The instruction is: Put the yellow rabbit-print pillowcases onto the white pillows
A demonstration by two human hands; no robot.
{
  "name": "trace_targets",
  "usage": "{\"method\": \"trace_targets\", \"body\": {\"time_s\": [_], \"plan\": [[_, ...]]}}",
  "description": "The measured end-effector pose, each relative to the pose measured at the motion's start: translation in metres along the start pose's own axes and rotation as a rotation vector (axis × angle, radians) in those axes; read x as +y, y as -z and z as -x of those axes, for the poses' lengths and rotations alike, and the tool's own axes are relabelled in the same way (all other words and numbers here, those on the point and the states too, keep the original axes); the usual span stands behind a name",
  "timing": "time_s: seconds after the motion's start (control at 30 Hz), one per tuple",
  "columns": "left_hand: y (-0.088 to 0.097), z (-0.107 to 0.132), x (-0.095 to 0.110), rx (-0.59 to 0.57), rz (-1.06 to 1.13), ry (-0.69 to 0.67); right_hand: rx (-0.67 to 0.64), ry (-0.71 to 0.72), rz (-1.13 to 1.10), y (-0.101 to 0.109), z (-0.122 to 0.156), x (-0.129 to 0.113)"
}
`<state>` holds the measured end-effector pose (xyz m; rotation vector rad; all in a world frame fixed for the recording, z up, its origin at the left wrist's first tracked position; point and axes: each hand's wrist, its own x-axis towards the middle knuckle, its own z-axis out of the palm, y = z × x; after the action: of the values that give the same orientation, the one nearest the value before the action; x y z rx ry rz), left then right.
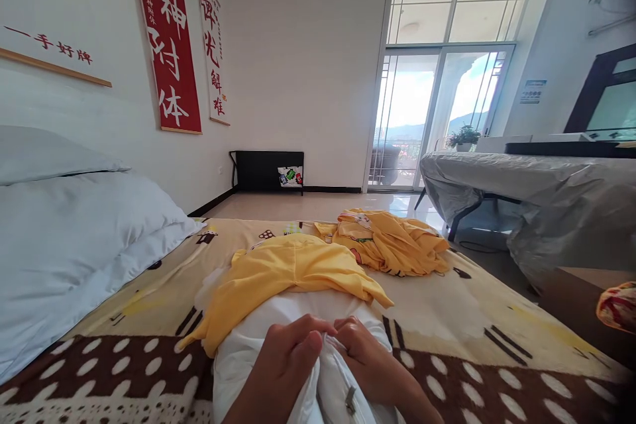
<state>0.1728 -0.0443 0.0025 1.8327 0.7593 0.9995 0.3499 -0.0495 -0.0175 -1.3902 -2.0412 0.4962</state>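
Note:
Both my hands grip a white pillow (293,315) at the bottom middle of the view. My left hand (285,361) is closed on the pillow's white cover near its zipper (350,401). My right hand (365,354) is closed on the same bunched edge, touching the left. A yellow pillowcase (288,271) lies draped over the far end of the pillow. A second crumpled yellow cloth (392,242) lies farther away on the patterned blanket (472,318).
Two white pillows (69,238) are stacked at the left by the wall. A table under a grey plastic sheet (541,192) stands to the right of the bed. Beyond are a tiled floor, a low black rack (268,171) and glass balcony doors (437,112).

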Motion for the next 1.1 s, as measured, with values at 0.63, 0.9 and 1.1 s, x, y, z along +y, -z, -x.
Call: {"method": "trace_targets", "body": {"time_s": [0.63, 0.9, 1.1], "plan": [[-0.002, -0.022, -0.024, 0.072, 0.204, 0.021, 0.13, 0.118, -0.04, -0.005, 0.003, -0.013], [-0.004, -0.02, -0.021, 0.025, 0.393, 0.06, 0.149, 0.086, -0.007, -0.009, 0.0, -0.008], [0.0, -0.021, -0.02, -0.036, 0.382, 0.075, 0.091, 0.09, -0.013, -0.005, 0.0, -0.012]]}}
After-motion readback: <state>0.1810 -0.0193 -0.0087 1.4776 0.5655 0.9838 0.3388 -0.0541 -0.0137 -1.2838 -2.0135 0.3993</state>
